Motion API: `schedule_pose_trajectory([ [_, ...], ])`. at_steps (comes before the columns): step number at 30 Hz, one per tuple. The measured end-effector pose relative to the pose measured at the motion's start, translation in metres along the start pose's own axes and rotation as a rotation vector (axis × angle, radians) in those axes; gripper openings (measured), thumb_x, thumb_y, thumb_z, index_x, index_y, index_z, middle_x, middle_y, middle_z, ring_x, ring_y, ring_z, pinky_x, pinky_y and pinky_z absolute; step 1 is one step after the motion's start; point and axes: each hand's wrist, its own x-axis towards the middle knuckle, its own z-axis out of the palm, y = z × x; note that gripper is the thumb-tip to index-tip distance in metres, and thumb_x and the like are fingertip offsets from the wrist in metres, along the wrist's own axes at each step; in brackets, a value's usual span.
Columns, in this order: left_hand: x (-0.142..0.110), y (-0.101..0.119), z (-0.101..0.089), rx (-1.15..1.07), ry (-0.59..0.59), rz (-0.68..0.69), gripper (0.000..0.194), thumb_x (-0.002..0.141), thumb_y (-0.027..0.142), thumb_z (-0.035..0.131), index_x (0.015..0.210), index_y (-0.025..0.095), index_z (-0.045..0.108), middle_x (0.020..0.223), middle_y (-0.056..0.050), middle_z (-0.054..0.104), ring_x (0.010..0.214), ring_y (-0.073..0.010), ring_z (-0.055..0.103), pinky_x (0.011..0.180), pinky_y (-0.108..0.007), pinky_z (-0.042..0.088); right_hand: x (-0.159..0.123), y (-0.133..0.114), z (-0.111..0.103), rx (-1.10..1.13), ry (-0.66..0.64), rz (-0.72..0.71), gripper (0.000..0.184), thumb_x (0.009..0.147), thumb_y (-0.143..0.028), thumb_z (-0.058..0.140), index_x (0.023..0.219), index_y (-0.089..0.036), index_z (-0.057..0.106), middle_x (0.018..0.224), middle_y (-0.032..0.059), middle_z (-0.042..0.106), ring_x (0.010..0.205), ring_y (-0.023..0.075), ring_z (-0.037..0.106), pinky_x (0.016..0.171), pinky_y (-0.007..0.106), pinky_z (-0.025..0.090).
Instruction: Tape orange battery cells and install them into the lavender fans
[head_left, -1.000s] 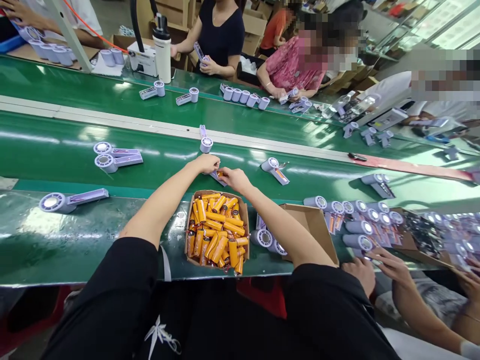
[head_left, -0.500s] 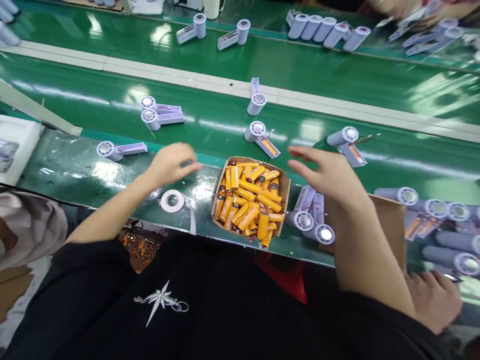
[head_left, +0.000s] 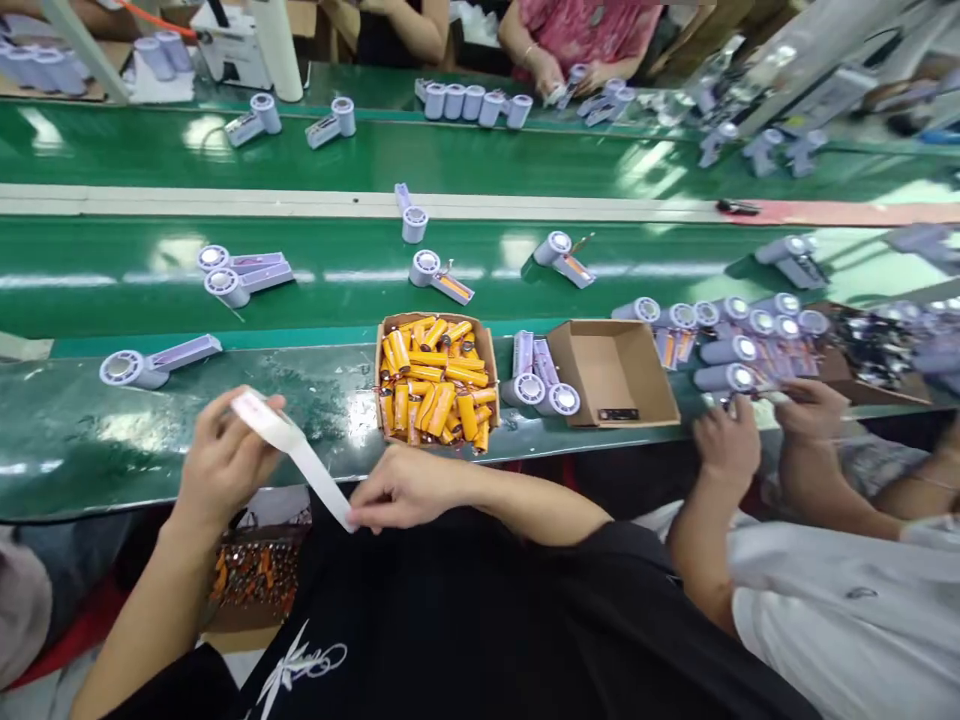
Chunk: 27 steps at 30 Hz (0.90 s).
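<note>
My left hand (head_left: 229,450) is closed around a roll of white tape (head_left: 271,422), lifted off the bench near my body. A strip of the tape stretches down from the roll, and its free end is pinched in the fingers of my right hand (head_left: 405,487). Just beyond my right hand stands a cardboard box (head_left: 381,420) full of orange-wrapped batteries (head_left: 427,385) with thin wires. Right of that box lie two pale purple fan-like housings (head_left: 528,388), round heads towards me. Another such housing (head_left: 135,370) lies on the bench at the left.
An open cardboard box (head_left: 660,395) holds a small black piece. More housings (head_left: 452,288) rest on the green conveyor (head_left: 337,300). A co-worker's hands (head_left: 727,440) handle housings at the right. People sit across the line. A bin of orange and metal parts (head_left: 255,580) sits below the bench.
My left hand has picked the tape roll up from the bench. My right hand has come left from above the conveyor and pulled out a strip of tape. The view has shifted right.
</note>
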Motion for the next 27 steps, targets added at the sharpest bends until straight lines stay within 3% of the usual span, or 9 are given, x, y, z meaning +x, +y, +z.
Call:
schedule_pose_trajectory([
  [3, -0.001, -0.016, -0.001, -0.001, 0.035, -0.109, 0.038, 0.097, 0.014, 0.073, 0.134, 0.023, 0.068, 0.129, -0.013, 0.082, 0.122, -0.0339, 0.074, 0.115, -0.058, 0.059, -0.025, 0.004, -0.018, -0.332, -0.055, 0.045, 0.025, 0.109, -0.037, 0.067, 0.106, -0.025, 0.089, 0.086, 0.0017, 0.087, 0.071, 0.0182, 0.076, 0.067, 0.027, 0.048],
  [8, -0.001, -0.006, 0.019, -0.108, -0.017, -0.154, 0.049, 0.100, 0.015, 0.061, 0.148, 0.023, 0.061, 0.129, -0.017, 0.077, 0.132, -0.0402, 0.069, 0.114, -0.065, 0.060, -0.072, 0.037, -0.129, -0.627, 0.596, 0.318, 0.039, 0.112, -0.026, 0.055, 0.139, -0.021, 0.081, 0.131, 0.0110, 0.086, 0.119, 0.0276, 0.079, 0.107, 0.042, 0.058],
  [12, 0.029, 0.014, 0.044, -0.158, -0.095, -0.119, 0.046, 0.096, 0.014, 0.059, 0.140, 0.022, 0.066, 0.124, -0.015, 0.078, 0.136, -0.0410, 0.065, 0.117, -0.067, 0.058, -0.072, 0.070, -0.188, -0.684, 0.462, 0.476, 0.043, 0.101, -0.023, 0.071, 0.143, -0.017, 0.078, 0.138, 0.0155, 0.082, 0.130, 0.0321, 0.074, 0.119, 0.048, 0.054],
  [15, 0.056, 0.025, 0.057, -0.163, -0.197, -0.101, 0.042, 0.096, 0.012, 0.057, 0.135, 0.020, 0.071, 0.127, -0.016, 0.079, 0.140, -0.0411, 0.063, 0.120, -0.068, 0.056, -0.064, 0.084, -0.191, -0.701, 0.394, 0.484, 0.048, 0.090, -0.027, 0.086, 0.137, -0.016, 0.081, 0.133, 0.0173, 0.081, 0.128, 0.0340, 0.074, 0.116, 0.047, 0.056],
  [17, 0.070, 0.030, 0.061, -0.147, -0.238, -0.065, 0.041, 0.097, 0.011, 0.055, 0.133, 0.019, 0.072, 0.127, -0.015, 0.079, 0.138, -0.0393, 0.064, 0.122, -0.067, 0.056, -0.063, 0.086, -0.188, -0.657, 0.480, 0.465, 0.036, 0.091, -0.026, 0.083, 0.126, -0.017, 0.085, 0.126, 0.0159, 0.083, 0.125, 0.0333, 0.075, 0.116, 0.047, 0.056],
  [19, 0.079, 0.034, 0.061, -0.126, -0.255, -0.015, 0.042, 0.098, 0.009, 0.053, 0.133, 0.019, 0.073, 0.127, -0.015, 0.079, 0.136, -0.0377, 0.067, 0.124, -0.068, 0.055, -0.065, 0.084, -0.184, -0.480, 0.727, 0.384, 0.028, 0.098, -0.032, 0.074, 0.120, -0.018, 0.084, 0.124, 0.0140, 0.084, 0.122, 0.0311, 0.077, 0.115, 0.047, 0.057],
  [21, 0.083, 0.037, 0.060, -0.105, -0.255, 0.028, 0.046, 0.097, 0.006, 0.053, 0.137, 0.019, 0.072, 0.127, -0.015, 0.079, 0.137, -0.0379, 0.067, 0.125, -0.069, 0.055, -0.067, 0.078, -0.177, -0.170, 1.022, 0.224, 0.039, 0.106, -0.046, 0.064, 0.131, -0.020, 0.079, 0.131, 0.0127, 0.083, 0.121, 0.0285, 0.078, 0.112, 0.047, 0.060],
  [23, 0.085, 0.039, 0.057, -0.090, -0.262, 0.046, 0.052, 0.095, 0.002, 0.055, 0.140, 0.019, 0.072, 0.129, -0.015, 0.079, 0.143, -0.0401, 0.063, 0.125, -0.070, 0.056, -0.068, 0.064, -0.162, 0.130, 1.176, 0.066, 0.054, 0.105, -0.060, 0.063, 0.144, -0.023, 0.071, 0.135, 0.0116, 0.081, 0.117, 0.0262, 0.079, 0.106, 0.046, 0.063],
  [27, 0.088, 0.041, 0.046, -0.069, -0.345, 0.043, 0.065, 0.091, -0.002, 0.057, 0.147, 0.027, 0.072, 0.134, -0.012, 0.079, 0.155, -0.0423, 0.055, 0.121, -0.065, 0.063, -0.068, 0.023, -0.119, 0.250, 1.004, 0.065, 0.059, 0.094, -0.058, 0.084, 0.142, -0.025, 0.069, 0.112, 0.0060, 0.083, 0.097, 0.0234, 0.079, 0.093, 0.041, 0.066],
])
